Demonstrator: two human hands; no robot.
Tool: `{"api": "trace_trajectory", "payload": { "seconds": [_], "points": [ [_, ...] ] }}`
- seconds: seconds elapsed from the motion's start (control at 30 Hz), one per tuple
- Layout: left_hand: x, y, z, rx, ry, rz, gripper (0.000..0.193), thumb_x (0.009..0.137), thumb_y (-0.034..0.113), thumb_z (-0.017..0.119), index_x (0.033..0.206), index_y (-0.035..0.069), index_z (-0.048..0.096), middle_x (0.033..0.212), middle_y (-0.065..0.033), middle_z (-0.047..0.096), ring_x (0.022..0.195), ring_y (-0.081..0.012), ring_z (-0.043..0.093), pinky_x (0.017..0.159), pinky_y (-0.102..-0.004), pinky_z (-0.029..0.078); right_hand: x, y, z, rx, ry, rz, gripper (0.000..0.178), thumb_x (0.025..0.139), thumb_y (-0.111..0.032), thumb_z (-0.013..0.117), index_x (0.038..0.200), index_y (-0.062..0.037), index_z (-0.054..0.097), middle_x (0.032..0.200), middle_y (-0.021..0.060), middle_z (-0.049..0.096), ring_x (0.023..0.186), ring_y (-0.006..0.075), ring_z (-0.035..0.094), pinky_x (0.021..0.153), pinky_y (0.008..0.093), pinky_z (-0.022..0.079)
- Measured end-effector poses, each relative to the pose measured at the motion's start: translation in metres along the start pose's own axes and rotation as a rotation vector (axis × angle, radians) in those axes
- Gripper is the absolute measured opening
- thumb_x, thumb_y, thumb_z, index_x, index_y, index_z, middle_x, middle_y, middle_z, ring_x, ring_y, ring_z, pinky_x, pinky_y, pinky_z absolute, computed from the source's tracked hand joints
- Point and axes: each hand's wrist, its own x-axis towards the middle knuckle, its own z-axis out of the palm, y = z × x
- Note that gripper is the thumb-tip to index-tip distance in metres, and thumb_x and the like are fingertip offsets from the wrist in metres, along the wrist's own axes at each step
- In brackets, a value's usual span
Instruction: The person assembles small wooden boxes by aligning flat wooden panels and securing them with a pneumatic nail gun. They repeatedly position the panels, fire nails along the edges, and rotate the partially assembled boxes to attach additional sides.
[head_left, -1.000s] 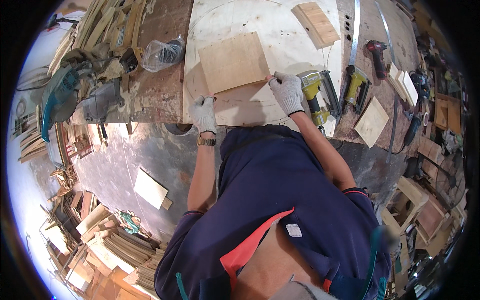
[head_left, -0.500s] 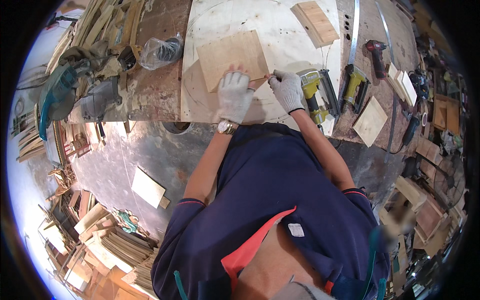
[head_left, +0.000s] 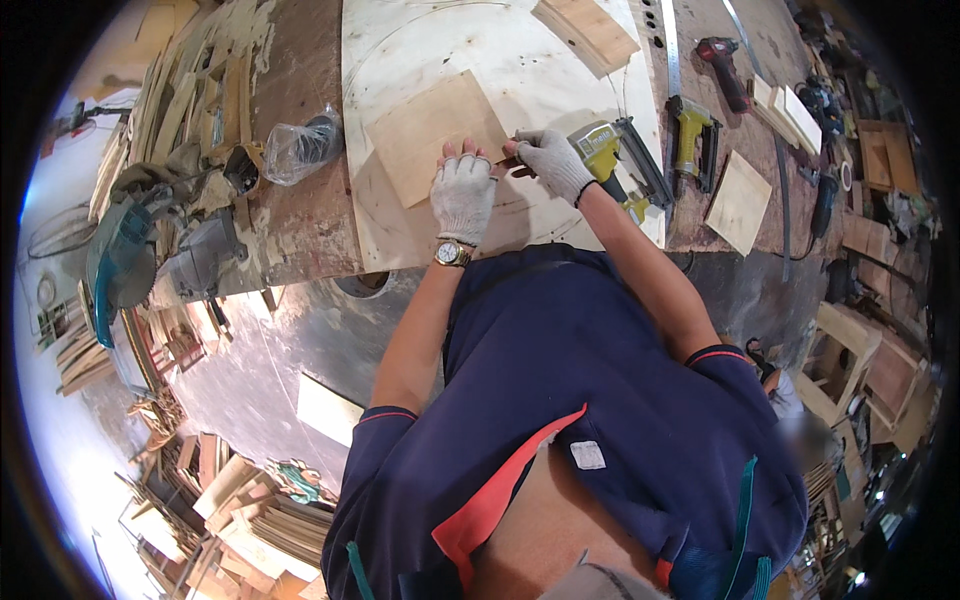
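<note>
A square, pale wooden panel [head_left: 425, 125] lies tilted on a large light plywood sheet [head_left: 400, 55]. My left hand [head_left: 463, 200], in a white glove with bare fingertips and a watch at the wrist, rests on the panel's near edge, fingers laid out over it. My right hand [head_left: 553, 165], gloved too, is at the panel's right corner with thumb and finger pinched. Whatever is between them is too small to make out; a dark patch shows just below. Right beside that hand lies a yellow-green nail gun [head_left: 600, 150].
Further right are a second nail gun [head_left: 690, 140], a red and black drill [head_left: 724, 75], a metal ruler [head_left: 672, 50] and a wooden board [head_left: 740, 203]. A wooden block [head_left: 588, 35] lies at the far side. A plastic bag [head_left: 302, 150] and a teal circular saw [head_left: 122, 255] are left.
The whole view has turned and shifted slightly. My right hand's thumb and finger now reach further out toward the panel's corner, and my hands are a little closer together.
</note>
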Motion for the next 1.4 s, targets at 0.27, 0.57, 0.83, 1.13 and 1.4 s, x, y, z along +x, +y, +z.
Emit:
{"api": "trace_trajectory", "payload": {
  "seconds": [0.27,0.57,0.83,1.13,1.4],
  "points": [
    [-0.006,-0.004,0.006,0.035,0.031,0.027,0.031,0.093,0.030,0.080,0.117,0.010,0.078,0.133,-0.0109,0.076,0.132,-0.0396,0.067,0.108,-0.0516,0.056,-0.002,-0.007,0.001,-0.031,-0.030,0.009,0.031,0.109,-0.022,0.068,0.111,0.0080,0.077,0.096,0.0107,0.080,0.087,0.0168,0.079,0.082,0.0324,0.064],
    [-0.007,-0.007,0.009,0.052,0.031,0.054,0.032,0.093,0.030,0.080,0.118,0.011,0.076,0.133,-0.0099,0.076,0.130,-0.0376,0.068,0.108,-0.0517,0.056,0.001,0.000,0.000,0.006,-0.016,-0.030,0.033,0.107,-0.025,0.071,0.111,0.0069,0.078,0.096,0.0116,0.081,0.085,0.0156,0.078,0.081,0.0321,0.063],
    [-0.005,-0.011,-0.011,-0.081,-0.187,-0.030,0.029,0.090,0.027,0.080,0.113,0.011,0.075,0.131,-0.0085,0.077,0.127,-0.0314,0.070,0.109,-0.0480,0.057,-0.069,-0.021,-0.032,-1.067,0.553,-0.141,0.065,0.093,-0.026,0.078,0.149,-0.0060,0.052,0.117,0.0218,0.071,0.107,0.0411,0.071,0.090,0.0493,0.060],
    [-0.006,-0.016,-0.006,-0.150,-0.024,0.009,0.031,0.087,0.016,0.079,0.117,0.015,0.074,0.134,-0.0084,0.075,0.132,-0.0316,0.068,0.106,-0.0455,0.058,-0.067,0.028,-0.055,-1.304,0.488,0.197,0.123,0.087,-0.027,0.086,0.174,-0.0051,0.002,0.118,0.0332,0.070,0.106,0.0464,0.074,0.091,0.0541,0.061],
    [-0.005,-0.019,0.000,-0.184,-0.053,-0.049,0.041,0.093,0.020,0.073,0.133,0.012,0.068,0.133,-0.0065,0.077,0.130,-0.0307,0.071,0.099,-0.0402,0.064,-0.139,-0.104,-0.033,-0.606,0.307,0.075,0.036,0.099,-0.012,0.073,0.131,0.0009,0.061,0.090,0.0052,0.071,0.058,0.0093,0.063,0.051,0.0276,0.050]
  ]
}}
